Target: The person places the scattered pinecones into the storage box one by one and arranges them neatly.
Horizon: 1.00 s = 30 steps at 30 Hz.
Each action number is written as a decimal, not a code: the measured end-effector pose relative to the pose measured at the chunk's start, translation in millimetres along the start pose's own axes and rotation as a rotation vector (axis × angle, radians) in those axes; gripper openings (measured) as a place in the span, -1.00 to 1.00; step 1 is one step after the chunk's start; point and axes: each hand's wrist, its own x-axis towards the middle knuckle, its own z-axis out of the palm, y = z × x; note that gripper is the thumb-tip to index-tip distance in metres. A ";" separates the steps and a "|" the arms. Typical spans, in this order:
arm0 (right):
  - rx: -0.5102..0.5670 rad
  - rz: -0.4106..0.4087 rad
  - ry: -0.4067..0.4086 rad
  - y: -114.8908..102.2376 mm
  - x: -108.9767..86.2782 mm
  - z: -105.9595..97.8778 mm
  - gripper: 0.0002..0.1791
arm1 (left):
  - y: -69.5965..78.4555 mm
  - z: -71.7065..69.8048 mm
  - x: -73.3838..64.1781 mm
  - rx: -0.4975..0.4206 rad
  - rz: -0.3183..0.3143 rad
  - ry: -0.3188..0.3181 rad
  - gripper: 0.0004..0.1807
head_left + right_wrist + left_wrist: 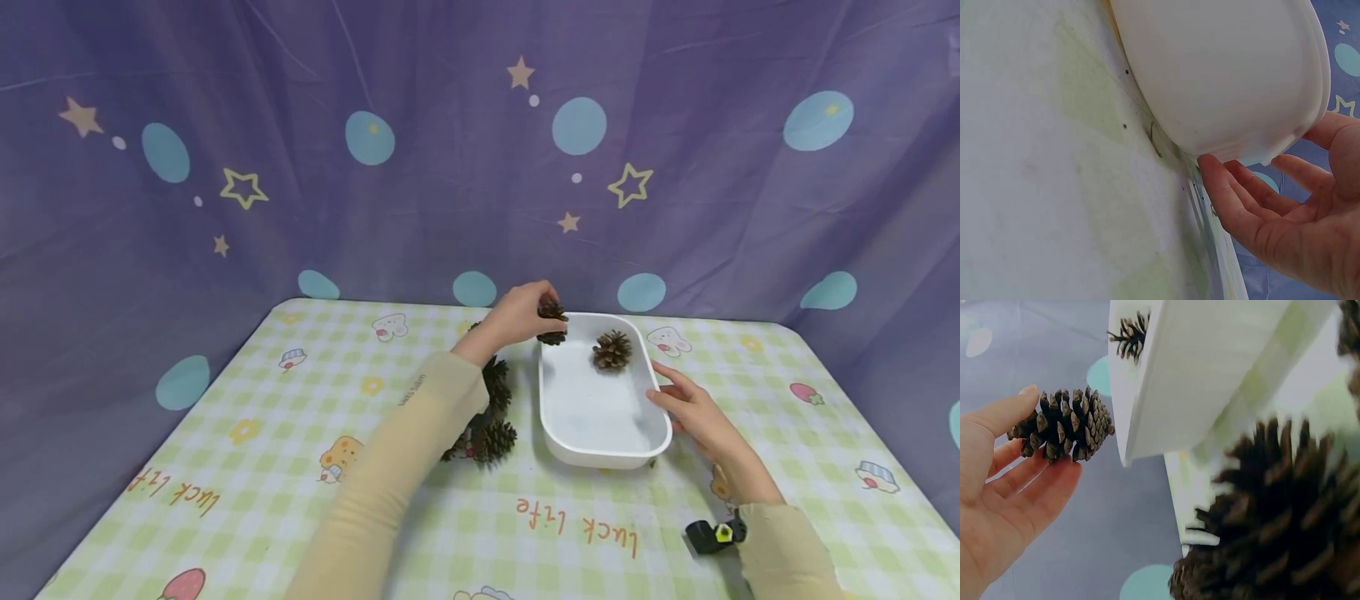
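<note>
My left hand pinches a brown pinecone at the far left rim of a white rectangular container. In the left wrist view, the thumb and fingers hold that pinecone by its base end, its tip toward the container wall. Inside the container lies another pinecone, toward the far end. My right hand holds the container's right side, thumb at the rim and fingers along the outer wall. The right wrist view shows those fingertips against the container's lower edge.
Several more pinecones lie on the table left of the container, partly hidden by the left forearm. A green checked cloth with printed pictures covers the table. A purple patterned curtain hangs behind it. A black wrist device sits at the right wrist.
</note>
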 end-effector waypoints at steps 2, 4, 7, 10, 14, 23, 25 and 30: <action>0.002 0.001 0.000 -0.4 0.0 0.3 -0.24 | 1.6 4.1 1.7 -0.005 -0.007 -0.008 -0.54; 0.003 0.001 0.000 -0.9 0.0 0.4 -0.24 | 2.8 8.8 3.3 -0.006 -0.009 -0.016 -0.52; 0.002 0.002 0.002 -1.6 -0.2 0.5 -0.24 | 4.1 15.5 5.3 0.000 -0.007 -0.028 -0.50; -0.001 0.004 0.000 -2.1 -0.6 0.5 -0.24 | 5.2 21.9 7.0 0.008 -0.004 -0.041 -0.49; -0.001 0.004 0.001 -2.1 -1.0 0.4 -0.24 | 5.8 29.1 9.6 0.031 -0.010 -0.054 -0.50; 0.007 0.003 0.010 0.7 0.8 -1.0 -0.23 | 8.2 42.5 19.5 0.136 0.049 -0.094 -0.49; 0.007 0.005 0.009 1.7 1.5 -1.0 -0.23 | 9.0 45.4 20.8 0.152 0.048 -0.103 -0.50; 0.007 0.001 0.005 3.1 2.1 -1.5 -0.23 | 11.4 50.4 24.8 0.186 0.037 -0.118 -0.52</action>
